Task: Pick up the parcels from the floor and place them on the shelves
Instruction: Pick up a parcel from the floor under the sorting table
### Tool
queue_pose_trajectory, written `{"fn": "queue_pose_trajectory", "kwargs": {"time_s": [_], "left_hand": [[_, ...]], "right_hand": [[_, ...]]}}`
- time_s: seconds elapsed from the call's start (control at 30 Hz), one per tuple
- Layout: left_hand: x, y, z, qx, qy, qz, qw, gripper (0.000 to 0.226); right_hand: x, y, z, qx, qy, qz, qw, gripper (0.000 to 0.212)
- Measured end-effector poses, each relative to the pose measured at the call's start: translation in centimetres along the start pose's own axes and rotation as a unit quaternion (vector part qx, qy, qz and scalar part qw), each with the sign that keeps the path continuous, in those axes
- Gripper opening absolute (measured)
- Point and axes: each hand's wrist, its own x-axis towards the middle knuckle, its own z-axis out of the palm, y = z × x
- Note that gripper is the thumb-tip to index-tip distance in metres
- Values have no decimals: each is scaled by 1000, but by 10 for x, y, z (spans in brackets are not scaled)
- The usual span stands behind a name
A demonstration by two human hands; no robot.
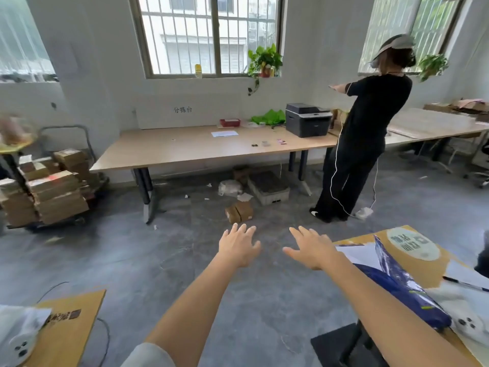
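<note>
Ahead, parcel [239, 211] on floor, beyond left hand [239, 247]

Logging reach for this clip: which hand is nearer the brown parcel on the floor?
Left. The left hand is spread just below the parcel in the picture; the right hand is off to its right, farther away. Neither touches it.

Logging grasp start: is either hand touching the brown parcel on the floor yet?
Apart. The head view shows bare floor between the parcel and both the left hand and right hand.
</note>
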Motion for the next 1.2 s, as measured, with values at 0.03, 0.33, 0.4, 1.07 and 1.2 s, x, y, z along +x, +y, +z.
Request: {"fn": "queue_pose_trajectory", "kwargs": {"time_s": [0.03,0.33,0.4,1.07,1.2], "left_hand": [[19,-6,2,1,-1,-8,1000,58],[225,-53,-8,-32,9,-37,999,58],[269,-69,-22,-34,21,-45,998,57],[659,-127,-36,-47,-38,-135,989,60],[726,-148,-38,-57,-43,-163,984,59]], "right_hand": [[22,1,-2,0,-2,-6,1000,71],[242,2,-39,-44,-6,-47,998,73],[289,3,-54,-40,4,-48,998,73],[714,64,-100,-18,-60,-120,991,73],[793,72,-121,-16,-66,-133,989,73]]}}
